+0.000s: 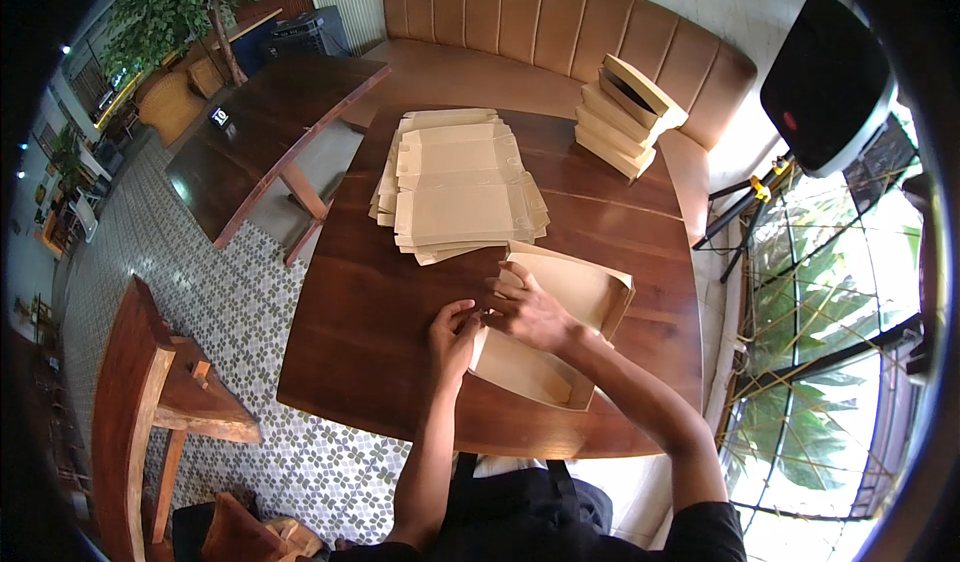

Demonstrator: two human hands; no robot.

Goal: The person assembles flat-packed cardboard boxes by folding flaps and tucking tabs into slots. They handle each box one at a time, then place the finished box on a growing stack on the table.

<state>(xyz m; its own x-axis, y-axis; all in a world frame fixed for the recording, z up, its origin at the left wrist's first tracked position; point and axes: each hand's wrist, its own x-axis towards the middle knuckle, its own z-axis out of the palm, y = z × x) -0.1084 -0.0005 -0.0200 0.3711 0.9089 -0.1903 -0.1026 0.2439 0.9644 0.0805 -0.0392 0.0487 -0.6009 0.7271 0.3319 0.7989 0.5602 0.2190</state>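
A partly folded brown cardboard box (545, 370) lies on the dark wooden table in front of me. Its walls stand up, and its lid part (590, 287) extends away toward the far side. My left hand (455, 337) pinches the box's left edge, the thumb and fingertips close together. Reaching across the box, my right hand (530, 307) has its fingers bent down at the same left side, near the fold between the two parts. The two hands meet there, and their fingers hide the exact spot they grip.
Flat cardboard box blanks (465, 197) lie stacked beyond my hands. Several folded boxes (620, 122) are piled at the table's far right. A brown padded bench (520, 22) runs behind the table (350, 352). A black speaker (828, 82) on a stand is at right, a wooden chair (135, 382) at left.
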